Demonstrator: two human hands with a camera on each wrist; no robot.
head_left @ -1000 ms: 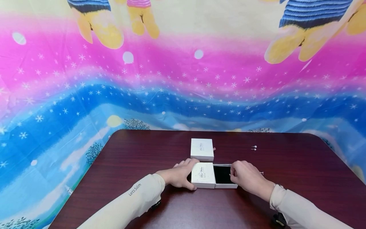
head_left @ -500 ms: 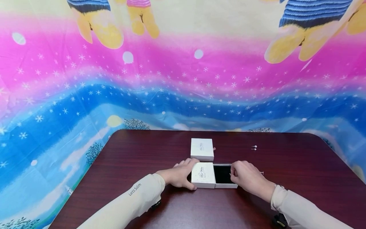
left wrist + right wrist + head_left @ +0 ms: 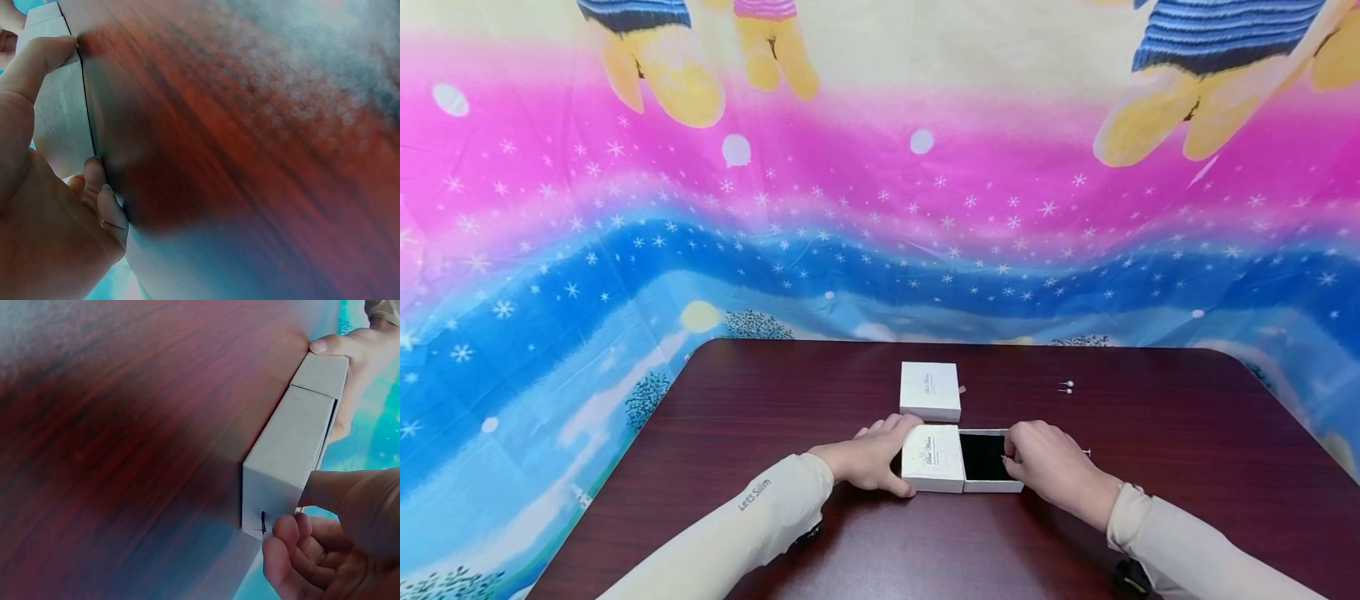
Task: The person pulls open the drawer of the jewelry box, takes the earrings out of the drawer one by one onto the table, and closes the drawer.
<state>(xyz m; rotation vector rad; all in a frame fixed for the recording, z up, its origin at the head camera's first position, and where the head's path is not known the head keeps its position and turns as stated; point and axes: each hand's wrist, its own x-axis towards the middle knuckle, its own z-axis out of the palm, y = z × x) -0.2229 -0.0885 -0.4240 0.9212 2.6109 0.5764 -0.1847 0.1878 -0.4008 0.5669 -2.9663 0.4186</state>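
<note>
My left hand (image 3: 871, 454) grips the closed end of a white jewelry box (image 3: 934, 458), its thumb on the near side. The box's drawer (image 3: 992, 487) stands pulled out to the right and shows a black pad (image 3: 981, 457). Over the drawer's right part, my right hand (image 3: 1051, 460) pinches a tiny pale thing, apparently an earring (image 3: 1004, 458), at the black pad. Most of it is hidden by the fingers. In the right wrist view, curled fingers (image 3: 284, 534) sit beside the drawer's end wall, which has a dark slit (image 3: 264, 522).
A second white box (image 3: 929, 390), with a small pink tab, stands just behind the first. Two small pearl earrings (image 3: 1067, 387) lie at the back right. Another small stud (image 3: 1087, 452) lies beside my right hand. A printed cloth (image 3: 880, 208) hangs behind the dark wooden table (image 3: 775, 392).
Hardly anything differs. Both hands and the boxes keep their places; at most the fingertips of the right hand shift very slightly over the black pad.
</note>
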